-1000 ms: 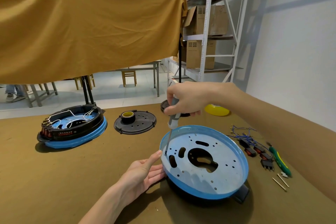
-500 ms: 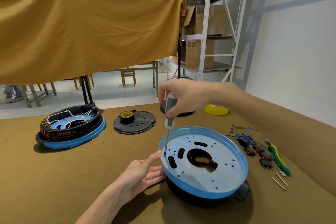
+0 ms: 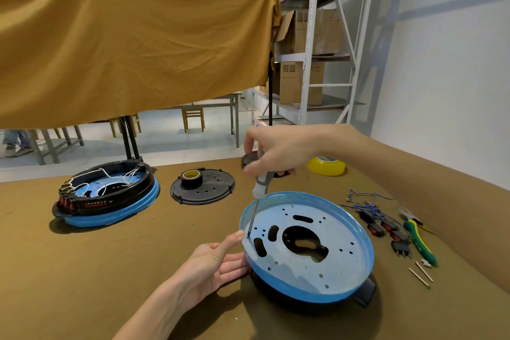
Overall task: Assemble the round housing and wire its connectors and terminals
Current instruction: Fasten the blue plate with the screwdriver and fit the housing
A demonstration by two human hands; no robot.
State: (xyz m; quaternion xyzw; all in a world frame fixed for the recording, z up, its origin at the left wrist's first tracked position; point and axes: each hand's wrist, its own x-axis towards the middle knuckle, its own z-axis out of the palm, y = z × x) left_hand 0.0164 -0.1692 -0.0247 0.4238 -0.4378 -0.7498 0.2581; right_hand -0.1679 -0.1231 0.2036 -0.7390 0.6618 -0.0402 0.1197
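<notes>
A round blue housing (image 3: 342, 281) with a perforated pale metal plate lies on the brown table in front of me, over a black base. My right hand (image 3: 278, 150) grips the handle of a grey screwdriver (image 3: 260, 185) held nearly upright, its tip down at a hole near the plate's left edge. My left hand (image 3: 212, 262) rests with straight fingers against the housing's left rim, thumb at the edge. Loose blue wires with black and red connectors (image 3: 385, 225) lie to the right of the housing.
A second blue and black housing (image 3: 107, 199), wired, sits at the far left. A black round cover (image 3: 202, 188) with a tape roll lies behind. Yellow tape (image 3: 327, 165), green-handled pliers (image 3: 419, 240) and small sticks (image 3: 420, 274) lie to the right. A tan cloth hangs beyond the table.
My right hand has shifted its hold higher on the screwdriver handle, as in turning it. The tip stays at the same hole. My left hand has not moved.
</notes>
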